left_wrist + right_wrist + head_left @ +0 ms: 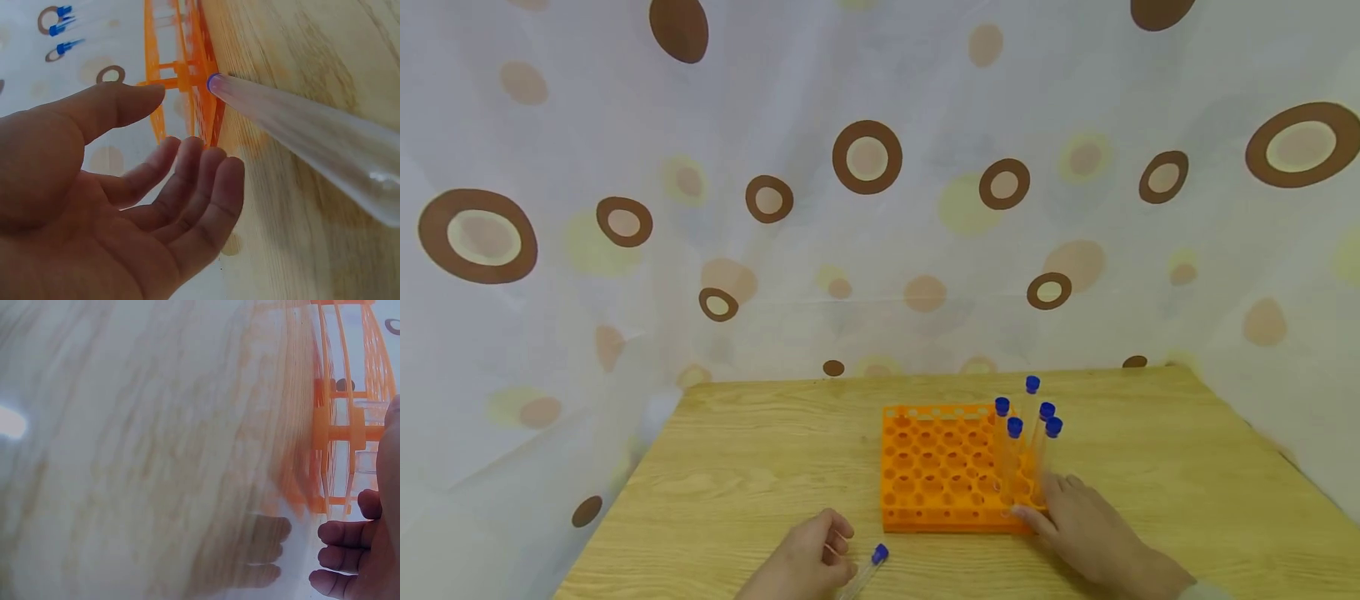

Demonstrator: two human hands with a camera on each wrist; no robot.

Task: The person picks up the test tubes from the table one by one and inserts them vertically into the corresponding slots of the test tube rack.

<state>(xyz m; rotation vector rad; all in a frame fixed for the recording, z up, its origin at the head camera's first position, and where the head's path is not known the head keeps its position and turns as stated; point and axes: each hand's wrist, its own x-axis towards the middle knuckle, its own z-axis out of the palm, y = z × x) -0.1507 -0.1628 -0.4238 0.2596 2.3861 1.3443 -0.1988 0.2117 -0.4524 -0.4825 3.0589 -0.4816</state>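
Note:
Several clear test tubes with blue caps (1032, 384) stand upright at the right end of an orange test tube rack (917, 523). My right hand (1093, 533) is at the rack's front right corner, thumb over the front edge and fingers along the right end. In the right wrist view its fingers (340, 557) stretch out loosely, partly cut off by the frame. My left hand (808, 554), palm bare and fingers loosely bent, is left of the rack's front. Beside it a capped test tube (867, 575) lies on the table, close by but apart from the fingers in the left wrist view.
The rack stands on a wood-grain table (760, 450), its left holes without tubes. Behind and at the sides hangs a white curtain (805, 267) with brown and beige dots. A shadow of the right fingers falls on the tabletop.

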